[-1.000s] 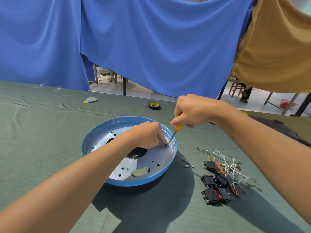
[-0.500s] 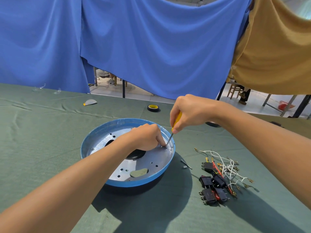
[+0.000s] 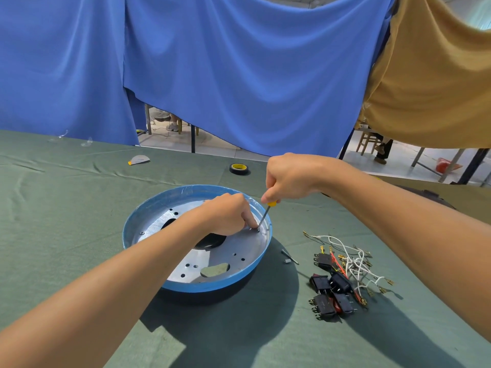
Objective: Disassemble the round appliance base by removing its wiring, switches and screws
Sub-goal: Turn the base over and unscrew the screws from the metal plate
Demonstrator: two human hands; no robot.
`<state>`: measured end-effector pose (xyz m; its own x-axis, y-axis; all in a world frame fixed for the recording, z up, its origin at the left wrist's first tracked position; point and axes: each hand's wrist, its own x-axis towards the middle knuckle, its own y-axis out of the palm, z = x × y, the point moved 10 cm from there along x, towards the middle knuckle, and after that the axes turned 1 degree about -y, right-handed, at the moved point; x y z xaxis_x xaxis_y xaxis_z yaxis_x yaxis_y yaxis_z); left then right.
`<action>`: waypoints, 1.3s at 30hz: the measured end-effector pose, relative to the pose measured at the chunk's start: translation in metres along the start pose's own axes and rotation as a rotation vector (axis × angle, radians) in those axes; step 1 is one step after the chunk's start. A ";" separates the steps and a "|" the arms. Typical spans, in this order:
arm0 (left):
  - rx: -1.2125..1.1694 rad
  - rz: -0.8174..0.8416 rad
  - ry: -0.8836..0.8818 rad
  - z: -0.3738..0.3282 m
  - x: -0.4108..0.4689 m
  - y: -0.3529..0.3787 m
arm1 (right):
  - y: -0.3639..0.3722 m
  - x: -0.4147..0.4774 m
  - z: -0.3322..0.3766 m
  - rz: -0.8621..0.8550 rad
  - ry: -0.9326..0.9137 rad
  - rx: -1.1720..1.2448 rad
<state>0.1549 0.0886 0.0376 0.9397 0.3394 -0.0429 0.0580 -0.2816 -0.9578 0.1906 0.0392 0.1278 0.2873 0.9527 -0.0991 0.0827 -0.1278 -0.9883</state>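
Midway through the screw stage: the round appliance base point(image 3: 186, 286) sits on the desk point(image 3: 66, 208), with its switches point(image 3: 332, 288) and wiring point(image 3: 353, 258) already heaped to its right. The right hand point(image 3: 289, 176) fists a yellow-handled screwdriver point(image 3: 264, 215), tip on a screw point(image 3: 258, 229) near the far rim. The left hand point(image 3: 225, 215), fingers curled, steadies beside the tip; whether it pinches anything is unclear. Next, likely: back the screw out and lift it free.

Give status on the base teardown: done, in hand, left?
Done: wiring and switches lie in a pile on the cloth, right of the round base. In hand: right hand grips the screwdriver, tip on a screw by the far-right rim; left hand steadies there. Left: that screw, plus at least one more on the plate's left side.
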 end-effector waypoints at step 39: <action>-0.030 -0.154 -0.037 -0.002 -0.007 -0.008 | -0.003 -0.043 -0.047 -0.284 -0.005 0.195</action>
<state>0.1488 0.0871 0.0457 0.9056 0.4137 0.0932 0.2115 -0.2502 -0.9448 0.2227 -0.0144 0.1404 0.2743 0.9441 0.1830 -0.0250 0.1972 -0.9800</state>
